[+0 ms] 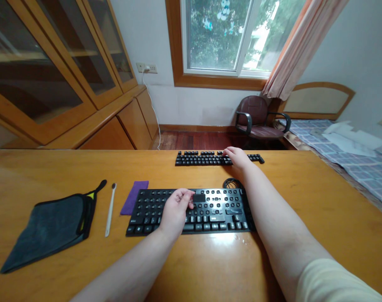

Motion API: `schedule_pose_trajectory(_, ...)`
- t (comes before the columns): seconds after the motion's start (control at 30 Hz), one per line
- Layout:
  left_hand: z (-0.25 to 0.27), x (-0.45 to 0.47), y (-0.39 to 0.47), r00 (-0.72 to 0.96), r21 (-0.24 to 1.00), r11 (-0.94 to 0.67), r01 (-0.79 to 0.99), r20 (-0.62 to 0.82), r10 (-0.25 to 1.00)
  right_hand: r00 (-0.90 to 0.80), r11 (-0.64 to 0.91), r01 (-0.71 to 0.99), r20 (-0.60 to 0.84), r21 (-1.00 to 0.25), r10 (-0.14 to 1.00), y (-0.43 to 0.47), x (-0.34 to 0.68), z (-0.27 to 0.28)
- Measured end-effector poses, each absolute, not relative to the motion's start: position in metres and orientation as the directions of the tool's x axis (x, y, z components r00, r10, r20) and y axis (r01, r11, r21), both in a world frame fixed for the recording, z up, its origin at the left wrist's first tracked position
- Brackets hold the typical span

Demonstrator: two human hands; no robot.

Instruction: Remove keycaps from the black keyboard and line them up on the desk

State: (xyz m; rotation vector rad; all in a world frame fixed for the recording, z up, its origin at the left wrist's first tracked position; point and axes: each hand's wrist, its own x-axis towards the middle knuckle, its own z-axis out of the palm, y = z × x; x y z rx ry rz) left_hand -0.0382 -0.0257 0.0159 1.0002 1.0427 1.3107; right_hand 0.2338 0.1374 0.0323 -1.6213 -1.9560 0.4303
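A black keyboard (184, 227) lies on the desk in front of me. Many of its upper keys are off and bare switch mounts show; the lower rows carry keycaps. My left hand (176, 209) rests over its middle, thumb and fingers pinched together beside a wide black key (199, 198). What the pinch holds, if anything, is hidden. Farther off, loose black keycaps (200, 160) stand in rows along the desk's far edge. My right hand (237, 157) reaches over there, its fingertips closed down on a keycap among them, partly hidden by the fingers.
Left of the keyboard lie a purple cloth (136, 197), a toothbrush (110, 209) and a dark grey cloth (58, 220) with black edging. A coiled black cable (232, 183) sits behind the keyboard. Water drops (241, 240) spot the desk (288, 188) near its front right corner.
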Motion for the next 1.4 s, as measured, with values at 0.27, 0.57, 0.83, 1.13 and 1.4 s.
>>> schedule_pose_trajectory(0.27,0.0169,-0.0377,-0.0257,-0.021,0.966,0.028,-0.259,-0.035,0.999,-0.06,0.164,0.792,0.193,-0.588,0.979,0.1381,0.2355,0.0308)
schedule_pose_trajectory(0.57,0.0158,-0.0387,-0.0262,-0.006,0.972,0.016,-0.233,-0.018,1.0,-0.061,0.174,0.795,0.209,-0.581,0.976,0.1362,0.2339,0.034)
schedule_pose_trajectory(0.83,0.0176,-0.0384,-0.0259,-0.012,0.974,0.033,-0.226,-0.037,0.999,-0.035,0.142,0.797,0.189,-0.587,0.981,0.1373,0.2346,0.0314)
schedule_pose_trajectory(1.13,0.019,-0.0391,-0.0261,-0.012,0.974,0.037,-0.222,-0.04,0.999,-0.01,0.115,0.796,0.177,-0.594,0.984,0.1385,0.2349,0.0298)
schedule_pose_trajectory(1.4,0.017,-0.0385,-0.0254,-0.013,0.972,0.021,-0.234,-0.025,1.0,-0.012,0.119,0.789,0.178,-0.603,0.984,0.1421,0.2359,0.0269)
